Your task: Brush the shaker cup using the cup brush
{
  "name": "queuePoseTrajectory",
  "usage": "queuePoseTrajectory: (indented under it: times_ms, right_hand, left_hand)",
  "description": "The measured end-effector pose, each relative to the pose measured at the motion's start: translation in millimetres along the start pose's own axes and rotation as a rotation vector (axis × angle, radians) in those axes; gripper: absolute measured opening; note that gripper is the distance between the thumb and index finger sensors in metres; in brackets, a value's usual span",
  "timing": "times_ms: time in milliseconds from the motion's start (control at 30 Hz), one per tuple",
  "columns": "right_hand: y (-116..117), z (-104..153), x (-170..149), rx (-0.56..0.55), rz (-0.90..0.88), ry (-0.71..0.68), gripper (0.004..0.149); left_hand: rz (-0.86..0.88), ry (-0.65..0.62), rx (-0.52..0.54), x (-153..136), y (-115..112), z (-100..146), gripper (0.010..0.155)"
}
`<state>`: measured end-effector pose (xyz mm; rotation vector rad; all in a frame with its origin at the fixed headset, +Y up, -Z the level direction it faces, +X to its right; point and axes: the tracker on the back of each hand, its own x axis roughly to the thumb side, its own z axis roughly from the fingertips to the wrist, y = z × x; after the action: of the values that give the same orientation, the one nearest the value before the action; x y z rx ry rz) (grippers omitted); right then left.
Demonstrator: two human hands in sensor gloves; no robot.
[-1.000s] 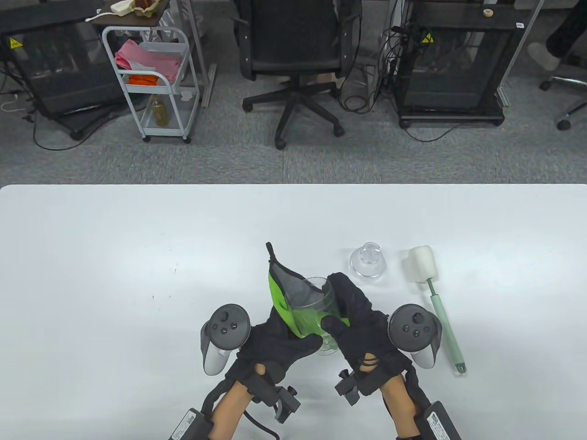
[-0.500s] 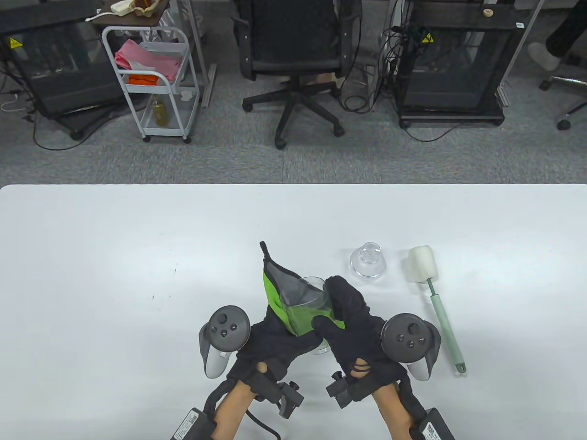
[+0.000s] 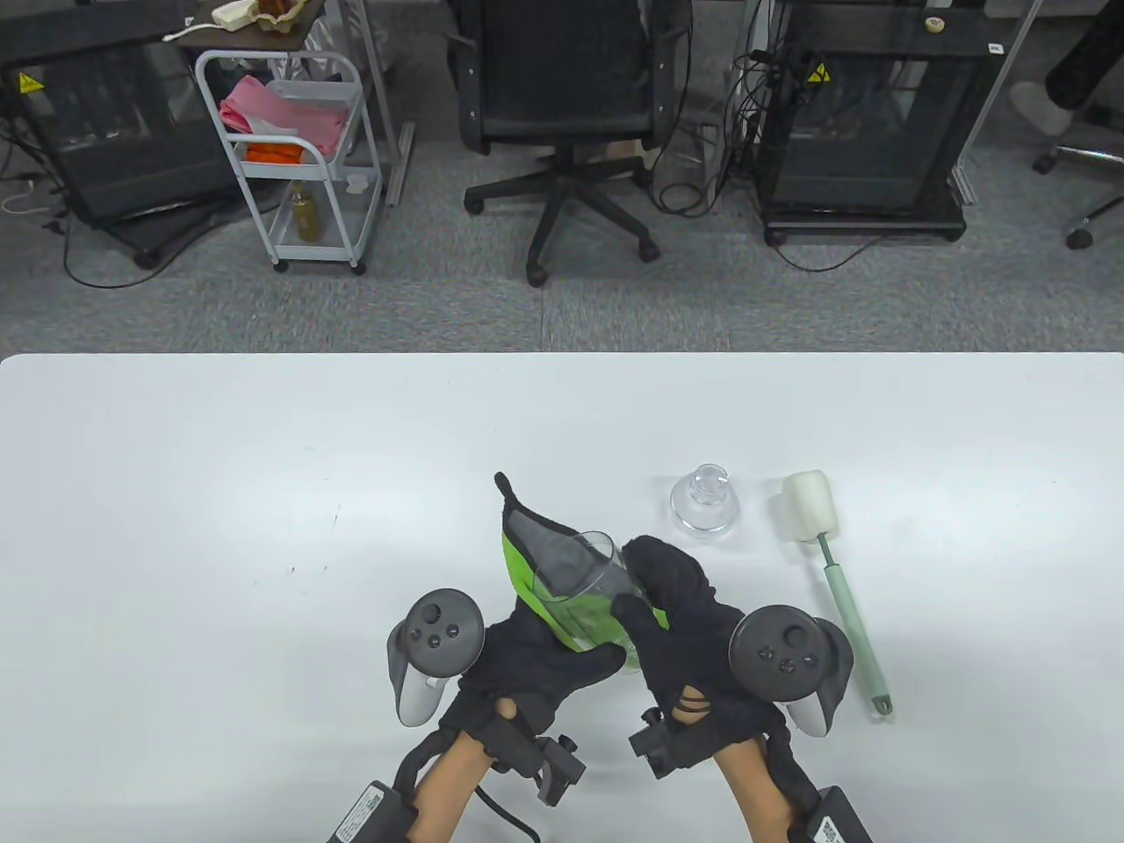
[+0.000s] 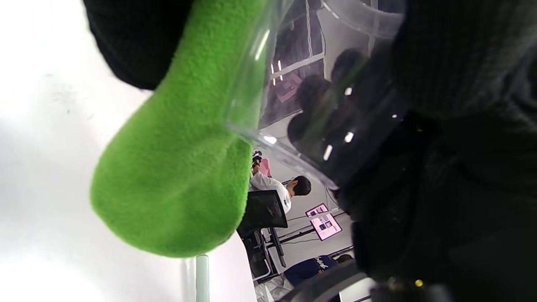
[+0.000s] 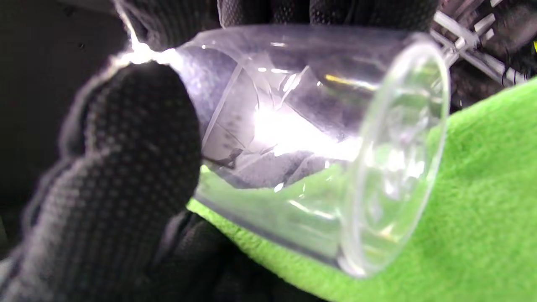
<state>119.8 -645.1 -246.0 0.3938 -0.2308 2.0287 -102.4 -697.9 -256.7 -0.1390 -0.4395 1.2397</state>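
The clear shaker cup [image 3: 581, 581] is tilted, its open mouth pointing far-left. My right hand [image 3: 634, 580] grips it around the body; its thumb [image 5: 134, 167] presses on the cup wall [image 5: 319, 147]. My left hand [image 3: 562, 652] holds a green and grey cloth [image 3: 527, 553] against the cup's underside, and the cloth shows close up in the left wrist view [image 4: 176, 167]. The cup brush [image 3: 812, 514], with a white sponge head and pale green handle [image 3: 850, 619], lies on the table to the right of my right hand, untouched.
The cup's clear lid [image 3: 702, 502] sits on the white table [image 3: 219, 527] between the cup and the brush head. Beyond the far table edge stand an office chair [image 3: 566, 97] and a white cart [image 3: 294, 158].
The cup has tipped further over toward the left, and the cloth has shifted slightly left with it. Both hands have stayed on it. The brush and lid have not moved.
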Motion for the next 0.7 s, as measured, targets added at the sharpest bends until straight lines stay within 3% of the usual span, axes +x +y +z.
queuePoseTrajectory:
  times_ms: [100,167,233,333,467,600,700]
  right_hand:
    - [4.4,-4.4,-19.2,0.093,-0.211,0.075,0.061]
    - [6.5,-6.4,-26.0,0.106,-0.322,0.1,0.06]
    - [4.7,-5.3,-22.8,0.097,-0.208,0.085,0.059]
    - [0.3,0.4,-7.6,-0.033,-0.088,0.049,0.054]
    - [7.3,1.9,0.8,0.041,0.038,0.008,0.077]
    - [9.5,-3.0,-7.1,0.062,-0.088,0.018,0.072]
    - [8.8,-8.9,-21.1,0.185,-0.244,0.035,0.068]
  left_hand:
    - [0.102,-0.021,0.004,0.3,-0.4,0.8,0.116]
    - [0.05,-0.022,0.011,1.6,0.0,1.3,0.116]
    - [0.03,-0.021,0.023,0.9,0.0,0.8,0.116]
    - [0.049,-0.013,0.035,3.4,0.1,-1.0,0.116]
    - [-0.02,0.006,0.067,2.1,2.3,0.6,0.116]
    - [0.026,-0.014,0.035,-0.4,3.9,0.6,0.116]
    - [0.077,-0.036,0.01,2.8,-0.9,1.2,0.116]
